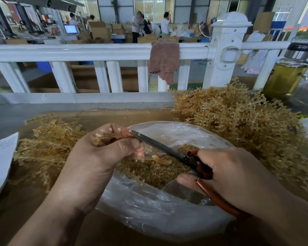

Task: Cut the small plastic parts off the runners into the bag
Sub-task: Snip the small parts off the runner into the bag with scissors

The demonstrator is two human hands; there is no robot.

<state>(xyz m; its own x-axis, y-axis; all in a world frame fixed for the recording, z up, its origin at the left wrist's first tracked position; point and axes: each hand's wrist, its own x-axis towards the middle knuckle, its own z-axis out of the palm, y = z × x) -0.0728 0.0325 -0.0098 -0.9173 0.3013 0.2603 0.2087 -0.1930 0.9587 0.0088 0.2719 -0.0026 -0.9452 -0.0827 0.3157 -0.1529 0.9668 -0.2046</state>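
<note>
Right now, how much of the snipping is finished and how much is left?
Done: a heap of small amber cut parts lies in the clear plastic bag. In hand: the left hand holds one amber runner while the right hand holds the brown-handled scissors at its tip. Left: a big tangled pile of amber runners at the right, so probably plenty remains.

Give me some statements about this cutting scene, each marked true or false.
1. The right hand holds the scissors. True.
2. The left hand is empty. False: it holds a runner.
3. The bag already holds cut parts. True.
4. The cloth lies on the table. False: it hangs over the white railing.
5. The bigger runner pile lies on the left. False: the bigger pile lies on the right.
</note>
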